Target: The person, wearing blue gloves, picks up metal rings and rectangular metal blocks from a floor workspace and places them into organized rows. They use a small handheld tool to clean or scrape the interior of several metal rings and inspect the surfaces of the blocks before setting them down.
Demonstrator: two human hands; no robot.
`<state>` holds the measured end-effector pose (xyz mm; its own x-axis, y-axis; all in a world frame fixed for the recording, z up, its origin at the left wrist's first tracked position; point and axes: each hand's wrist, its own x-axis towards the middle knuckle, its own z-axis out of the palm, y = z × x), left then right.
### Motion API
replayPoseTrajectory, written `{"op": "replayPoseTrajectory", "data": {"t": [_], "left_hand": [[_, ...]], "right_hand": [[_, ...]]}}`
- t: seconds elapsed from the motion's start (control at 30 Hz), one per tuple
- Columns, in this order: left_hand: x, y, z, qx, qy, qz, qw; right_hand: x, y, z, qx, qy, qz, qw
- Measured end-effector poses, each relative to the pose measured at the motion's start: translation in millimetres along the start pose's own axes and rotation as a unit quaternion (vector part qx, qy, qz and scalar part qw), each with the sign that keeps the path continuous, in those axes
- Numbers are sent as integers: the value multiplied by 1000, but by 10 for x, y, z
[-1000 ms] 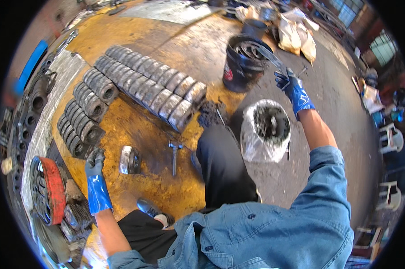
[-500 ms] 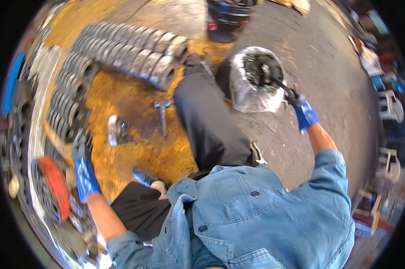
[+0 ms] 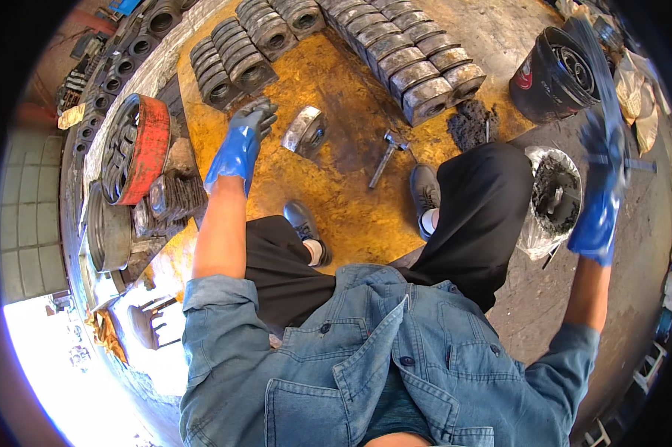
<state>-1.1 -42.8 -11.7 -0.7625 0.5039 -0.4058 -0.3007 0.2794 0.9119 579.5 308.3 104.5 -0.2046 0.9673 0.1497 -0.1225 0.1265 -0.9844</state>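
Note:
My left hand [image 3: 249, 132], in a blue and dark grey glove, hovers over the yellow floor plate [image 3: 343, 216], fingers loosely stretched and nothing seen in them. Just right of it lies a shiny thick metal ring [image 3: 304, 131]. A hammer [image 3: 387, 158] rests on the plate farther right. My right hand [image 3: 604, 167], gloved alike, is raised beside a plastic-lined bucket [image 3: 529, 237] of black, crumbly material [image 3: 548, 179]. Motion smears its fingers. A long blurred streak [image 3: 600, 67] rises above them; I cannot tell whether they grip it.
Rows of thick metal rings [image 3: 403, 56] stand at the far side, with shorter stacks [image 3: 235, 56] farther left. A black bucket [image 3: 548, 78] stands far right. On the left are a red rim [image 3: 148, 149] and piled metal parts [image 3: 176, 195]. Black crumbs [image 3: 471, 125] lie by my right foot.
The view has swung left. My right hand has come up from the lined bucket, where it held a dark handle. My left hand has stayed near the ring stacks.

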Motion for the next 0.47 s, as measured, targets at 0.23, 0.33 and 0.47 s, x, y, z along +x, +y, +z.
{"op": "replayPoseTrajectory", "data": {"t": [0.23, 0.33, 0.47], "left_hand": [[79, -170, -30, -11, 5, -13, 1000], [186, -211, 104, 9, 11, -53, 998], [581, -654, -411, 39, 43, -132, 990]], "right_hand": [[-475, 41, 2565, 131, -224, 7, 966], [-525, 374, 2833, 162, -271, 91, 945], [-581, 492, 3183, 111, -283, 180, 935]]}}
